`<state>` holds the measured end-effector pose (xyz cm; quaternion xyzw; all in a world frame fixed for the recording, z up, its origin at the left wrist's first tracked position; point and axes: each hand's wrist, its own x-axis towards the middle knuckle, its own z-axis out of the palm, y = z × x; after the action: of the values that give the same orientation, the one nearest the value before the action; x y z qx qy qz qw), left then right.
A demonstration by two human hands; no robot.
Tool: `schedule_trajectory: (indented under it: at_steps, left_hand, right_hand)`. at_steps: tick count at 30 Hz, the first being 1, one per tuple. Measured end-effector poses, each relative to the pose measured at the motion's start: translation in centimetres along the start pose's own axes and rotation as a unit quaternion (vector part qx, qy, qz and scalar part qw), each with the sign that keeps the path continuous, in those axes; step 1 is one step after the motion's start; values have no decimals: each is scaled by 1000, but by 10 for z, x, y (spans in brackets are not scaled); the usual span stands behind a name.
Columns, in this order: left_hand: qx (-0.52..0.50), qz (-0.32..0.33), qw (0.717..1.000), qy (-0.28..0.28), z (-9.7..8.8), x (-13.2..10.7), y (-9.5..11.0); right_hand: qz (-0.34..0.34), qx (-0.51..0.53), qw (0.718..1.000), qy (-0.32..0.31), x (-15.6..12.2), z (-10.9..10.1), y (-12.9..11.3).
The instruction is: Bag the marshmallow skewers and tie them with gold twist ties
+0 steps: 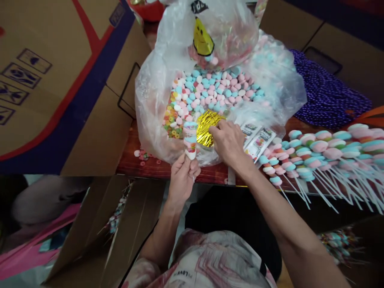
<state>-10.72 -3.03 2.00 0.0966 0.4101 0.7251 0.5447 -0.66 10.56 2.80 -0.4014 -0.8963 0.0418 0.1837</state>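
My left hand (183, 178) is closed around the lower end of a marshmallow candy skewer (190, 138) in a clear wrapper, held upright at the table's front edge. Blue, white and pink pieces show inside the wrapper. To its right, my right hand (230, 143) has its fingertips pinched at the bundle of gold twist ties (207, 126). Its fingers cover part of the bundle. Behind both hands, loose pink, blue and white marshmallows (222, 88) lie in a large opened plastic bag (153, 88). Ring-shaped gummies (171, 116) sit at its left side.
Finished-looking marshmallow skewers (327, 152) are piled at the right, sticks towards me. Printed label cards (259, 142) lie beside my right wrist. A purple mesh heap (327, 96) is behind the skewers. A large cardboard box (60, 80) stands left; an open carton (132, 232) sits below.
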Motion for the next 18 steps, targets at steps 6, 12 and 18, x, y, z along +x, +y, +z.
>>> schedule_trajectory:
  at_steps: [6, 12, 18]
  left_hand:
    - [-48, -54, 997, -15, -4, 4, 0]
    - [-68, -38, 997, -14, -4, 11, -2]
    - [-67, -43, 997, 8, -1, 13, -7]
  right_hand:
    - [-120, -64, 990, -42, 42, 28, 22]
    - [-172, -59, 982, -49, 44, 13, 39]
    - [-121, -43, 992, -13, 42, 13, 36]
